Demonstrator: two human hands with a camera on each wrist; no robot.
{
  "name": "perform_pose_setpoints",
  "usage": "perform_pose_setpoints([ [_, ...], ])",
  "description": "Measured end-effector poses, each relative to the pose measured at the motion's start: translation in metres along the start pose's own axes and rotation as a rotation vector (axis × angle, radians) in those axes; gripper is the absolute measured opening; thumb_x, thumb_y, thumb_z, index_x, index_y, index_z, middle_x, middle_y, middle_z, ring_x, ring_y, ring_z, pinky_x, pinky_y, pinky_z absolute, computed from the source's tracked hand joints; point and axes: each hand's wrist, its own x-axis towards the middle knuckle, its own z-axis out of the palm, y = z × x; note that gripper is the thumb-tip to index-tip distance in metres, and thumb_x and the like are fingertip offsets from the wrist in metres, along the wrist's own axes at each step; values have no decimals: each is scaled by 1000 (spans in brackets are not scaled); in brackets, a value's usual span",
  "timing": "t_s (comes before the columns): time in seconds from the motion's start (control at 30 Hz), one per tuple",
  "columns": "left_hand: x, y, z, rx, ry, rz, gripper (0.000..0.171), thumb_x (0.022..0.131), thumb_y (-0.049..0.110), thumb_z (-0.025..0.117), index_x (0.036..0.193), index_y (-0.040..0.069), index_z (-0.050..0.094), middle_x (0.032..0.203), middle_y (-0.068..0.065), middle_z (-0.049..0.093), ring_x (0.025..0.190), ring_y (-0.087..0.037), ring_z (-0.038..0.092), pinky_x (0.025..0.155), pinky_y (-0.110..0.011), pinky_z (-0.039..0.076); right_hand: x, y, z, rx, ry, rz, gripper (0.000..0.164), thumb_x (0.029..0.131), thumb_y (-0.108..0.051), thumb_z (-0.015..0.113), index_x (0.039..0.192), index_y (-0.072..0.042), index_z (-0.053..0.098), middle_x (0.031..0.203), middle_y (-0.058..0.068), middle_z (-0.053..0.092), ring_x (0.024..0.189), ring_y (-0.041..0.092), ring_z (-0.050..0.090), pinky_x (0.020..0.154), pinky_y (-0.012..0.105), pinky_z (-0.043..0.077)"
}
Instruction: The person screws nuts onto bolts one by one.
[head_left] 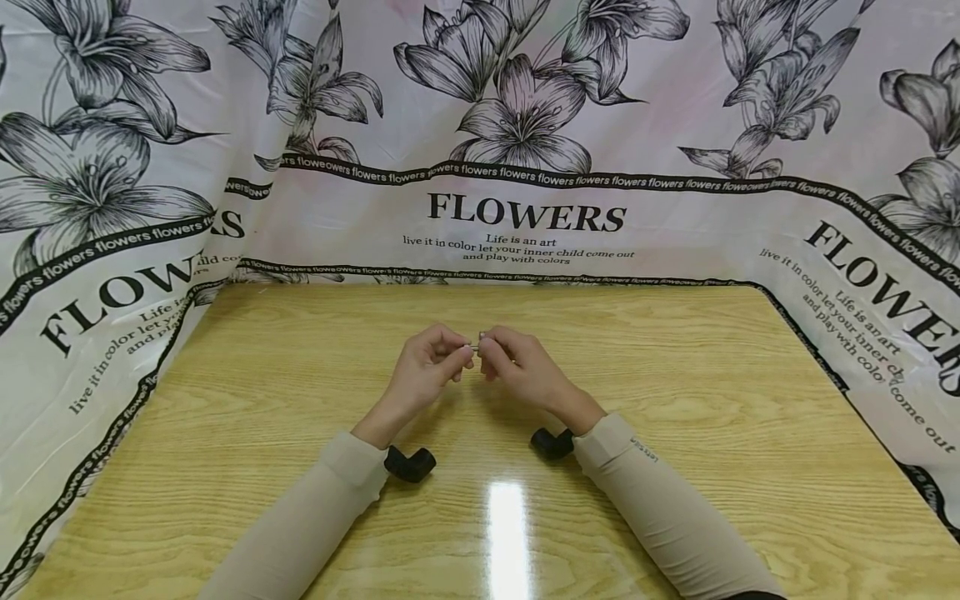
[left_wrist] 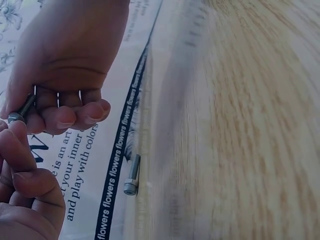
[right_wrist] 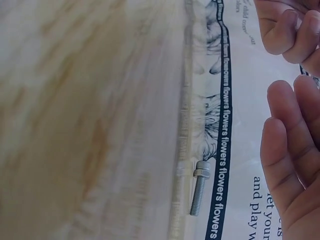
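Note:
At the middle of the table, my left hand [head_left: 431, 371] and right hand [head_left: 525, 362] meet. Their thumbs and fingertips pinch a small silver bolt [head_left: 475, 348] between them. Seen from the left wrist, the bolt [left_wrist: 27, 104] has a threaded shank running toward the right hand [left_wrist: 70, 55], its thick end at the fingertips of the left hand [left_wrist: 25, 175]. The right wrist view hides this bolt; there the right hand [right_wrist: 295, 150] shows below the left hand [right_wrist: 290, 30]. A second bolt [left_wrist: 134, 175], with a ring near its head, appears in both wrist views.
The wood-grain table [head_left: 300, 400] reaches back to a flower-printed cloth [head_left: 525, 225], which also hangs along both sides. Black curved pieces [head_left: 410, 465] sit at both wrists. In the right wrist view, the second bolt [right_wrist: 199, 190] overlaps the cloth's lower border.

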Motion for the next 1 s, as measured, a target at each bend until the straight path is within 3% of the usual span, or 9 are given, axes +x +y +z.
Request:
perform_pose_setpoints([
  [0.1, -3, 13, 1, 11, -7, -10, 9, 95, 2, 58, 102, -3, 61, 87, -23, 65, 61, -21, 54, 61, -36, 49, 0, 0, 0, 7, -1, 5, 34, 104, -30, 41, 89, -5, 59, 74, 2, 60, 67, 14, 59, 61, 33, 50],
  [0.2, -3, 14, 1, -6, -13, -15, 10, 94, -1, 57, 102, -7, 60, 87, -28, 64, 61, -24, 53, 59, -27, 46, 0, -1, -1, 13, -1, 27, 27, 103, -26, 45, 97, -5, 60, 83, 7, 63, 68, 17, 61, 61, 34, 51],
  [0.37, 2, -5, -1, -27, -7, -4, 11, 94, 1, 58, 103, -5, 61, 86, -23, 65, 60, -21, 52, 59, -31, 48, -1, -16, -2, 35, 14, 46, 17, 97, -9, 55, 113, -1, 55, 106, 15, 64, 82, 26, 67, 69, 39, 53],
  [0.53, 1, -6, -1, -25, -4, -1, 11, 94, 5, 60, 102, -2, 61, 86, -21, 65, 60, -17, 53, 61, -38, 49, -2, -34, -4, 39, 30, -12, 20, 91, 2, 58, 110, 5, 52, 105, 18, 63, 90, 28, 67, 72, 38, 54],
  [0.8, -1, 3, 0, -23, -15, 1, 10, 94, 0, 57, 101, -6, 61, 86, -26, 64, 60, -17, 53, 62, -36, 48, 0, -5, 0, 13, 27, -18, 7, 99, -13, 53, 104, -11, 57, 95, 7, 64, 73, 18, 64, 63, 31, 51],
  [1.0, -6, 24, 2, -13, -29, 0, 10, 95, -1, 56, 101, -9, 59, 85, -26, 64, 60, -20, 53, 64, -45, 49, 0, 0, -1, 19, 6, -11, 23, 103, -26, 45, 100, -9, 60, 86, 17, 62, 68, 16, 60, 58, 33, 50],
])
